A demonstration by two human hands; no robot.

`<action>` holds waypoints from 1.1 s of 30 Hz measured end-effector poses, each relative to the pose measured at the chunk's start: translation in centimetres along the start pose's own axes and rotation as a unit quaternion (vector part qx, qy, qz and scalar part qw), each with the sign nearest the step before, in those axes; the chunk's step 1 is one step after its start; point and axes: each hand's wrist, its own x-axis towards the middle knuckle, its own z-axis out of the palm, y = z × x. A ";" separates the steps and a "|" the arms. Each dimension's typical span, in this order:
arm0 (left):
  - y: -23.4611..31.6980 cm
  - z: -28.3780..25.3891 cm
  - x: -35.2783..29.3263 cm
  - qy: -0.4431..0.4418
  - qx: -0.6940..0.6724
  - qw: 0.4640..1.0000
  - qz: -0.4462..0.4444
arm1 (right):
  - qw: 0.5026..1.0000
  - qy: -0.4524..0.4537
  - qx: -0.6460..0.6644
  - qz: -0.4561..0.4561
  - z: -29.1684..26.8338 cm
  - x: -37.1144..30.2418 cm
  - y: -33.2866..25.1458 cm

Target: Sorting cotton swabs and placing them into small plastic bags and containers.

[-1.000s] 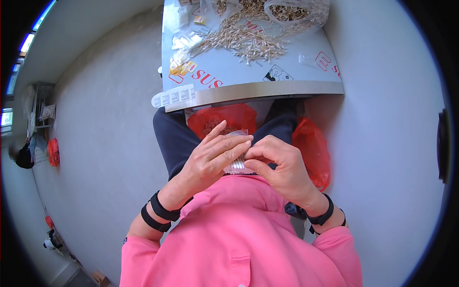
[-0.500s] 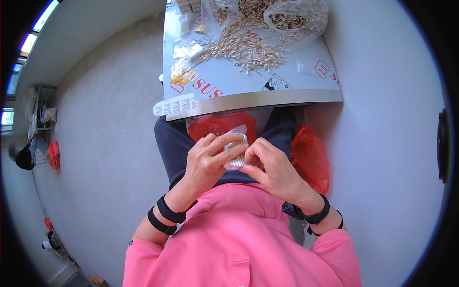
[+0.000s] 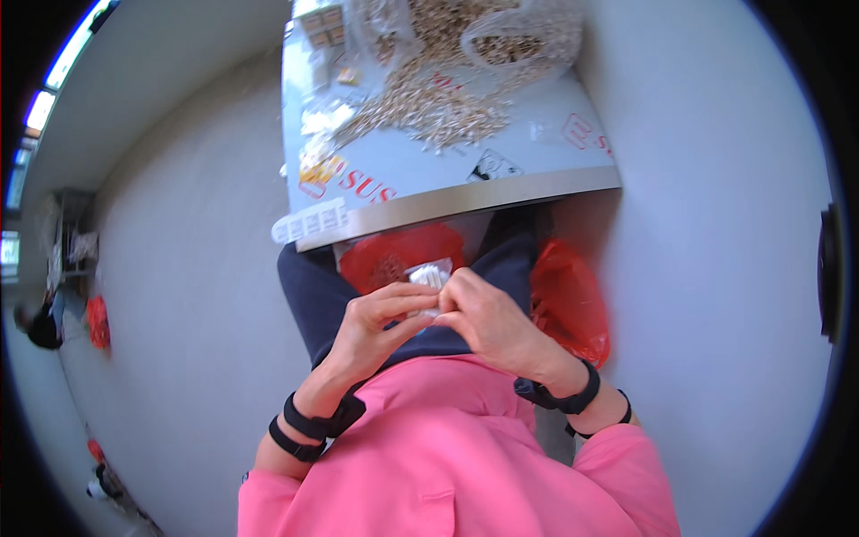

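Over my lap, both hands pinch a small clear plastic bag of cotton swabs [image 3: 429,273]; its upper end shows past my fingers and the rest is covered by them. My left hand [image 3: 380,324] grips the bag from the left, fingers stretched across it and thumb below. On the other side, my right hand [image 3: 490,320] has curled fingers and thumb closed on the bag's near end. A heap of loose cotton swabs [image 3: 438,112] lies on the table [image 3: 394,170] in front of me.
A clear bag with more swabs [image 3: 528,40] lies at the table's far right. Small boxes [image 3: 322,29] and white packets [image 3: 327,119] sit on its left side. Red plastic bags stand beneath the table [image 3: 362,259] and beside my right leg [image 3: 573,309]. Another person [image 3: 43,327] is far left.
The swab bag has turned so that less of it shows. My left fingers have drawn closer to my right hand, near the bag's lower end. The whole view has shifted slightly.
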 end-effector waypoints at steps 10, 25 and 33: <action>-2.4 0.3 1.9 0.074 0.141 0.986 0.054 | 1.000 0.020 -0.013 0.011 2.7 2.1 2.0; -8.4 -6.4 13.5 0.151 -0.031 0.969 -0.191 | 0.941 0.178 0.258 0.130 5.1 13.0 13.8; -13.2 -6.5 15.9 0.124 -0.005 0.982 -0.141 | 0.918 0.196 0.276 0.207 6.8 14.9 15.2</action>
